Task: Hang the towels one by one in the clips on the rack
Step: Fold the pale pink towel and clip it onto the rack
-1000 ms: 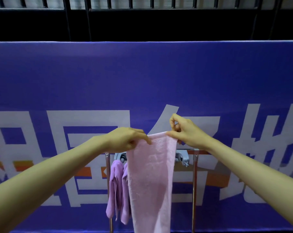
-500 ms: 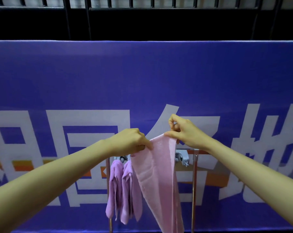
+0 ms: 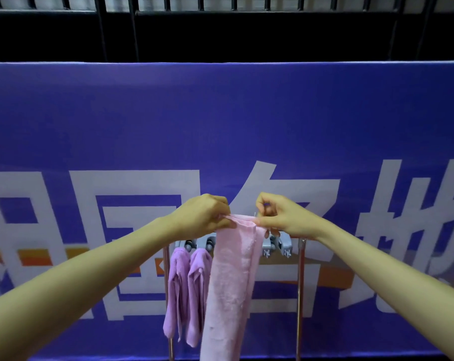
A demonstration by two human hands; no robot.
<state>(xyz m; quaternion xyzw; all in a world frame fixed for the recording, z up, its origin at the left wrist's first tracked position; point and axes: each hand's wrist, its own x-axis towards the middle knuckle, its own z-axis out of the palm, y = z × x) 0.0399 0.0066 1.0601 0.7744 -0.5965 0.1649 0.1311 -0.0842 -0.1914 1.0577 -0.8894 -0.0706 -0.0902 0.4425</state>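
Low centre of frame: two purple towels (image 3: pixel 185 290) already hang from clips on the rack (image 3: pixel 300 282), left hand (image 3: pixel 202 217) and right hand (image 3: pixel 283 217) each pinch the pink towel (image 3: pixel 231 282)'s top edge above it, two empty clips (image 3: pixel 276 243) at right, so roughly midway

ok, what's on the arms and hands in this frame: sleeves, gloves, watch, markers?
Nothing worn that shows. Both forearms are bare from the frame edge to the wrist: no sleeves, watch, bands or markers. The left hand and right hand are gloveless, and no rings can be seen on the fingers that show. Nails look short and unpainted.
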